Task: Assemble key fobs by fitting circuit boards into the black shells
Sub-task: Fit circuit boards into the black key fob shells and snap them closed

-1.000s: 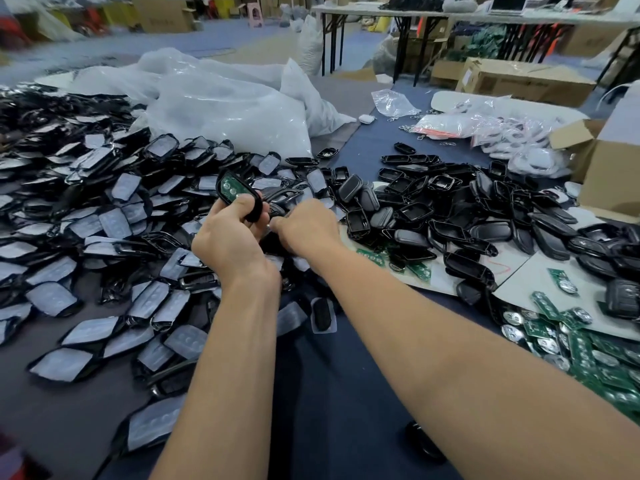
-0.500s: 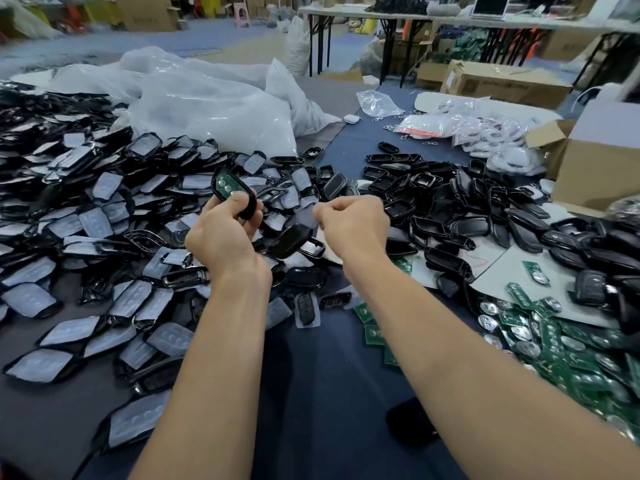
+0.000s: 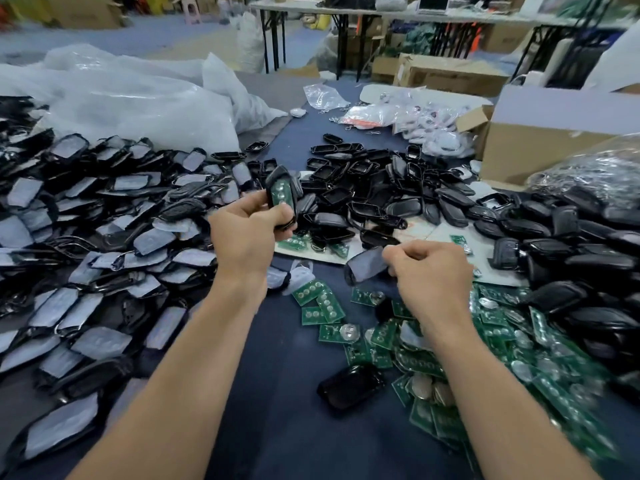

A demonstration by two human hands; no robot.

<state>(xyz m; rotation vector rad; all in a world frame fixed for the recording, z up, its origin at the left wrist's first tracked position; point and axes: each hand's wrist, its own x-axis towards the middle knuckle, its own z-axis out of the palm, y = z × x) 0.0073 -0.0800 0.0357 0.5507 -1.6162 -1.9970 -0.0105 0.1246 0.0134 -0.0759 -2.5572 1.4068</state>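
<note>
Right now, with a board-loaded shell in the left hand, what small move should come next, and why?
Probably bring the film-covered half across and press it onto the shell. The left hand grips that shell with a green board seated inside, uncovered. The right hand appears to pinch the other half, apart from it.

Far left: large white plastic bags [image 3: 145,109], heaped. Far right: open cardboard box [image 3: 540,150], small clear packets [image 3: 426,116] beside. Background: folding table [image 3: 346,8], laptop [image 3: 433,1] on top

- The one camera sits on my head, facing forward and down.
- It looks closely over my left hand [image 3: 247,233] and right hand [image 3: 429,271].
</note>
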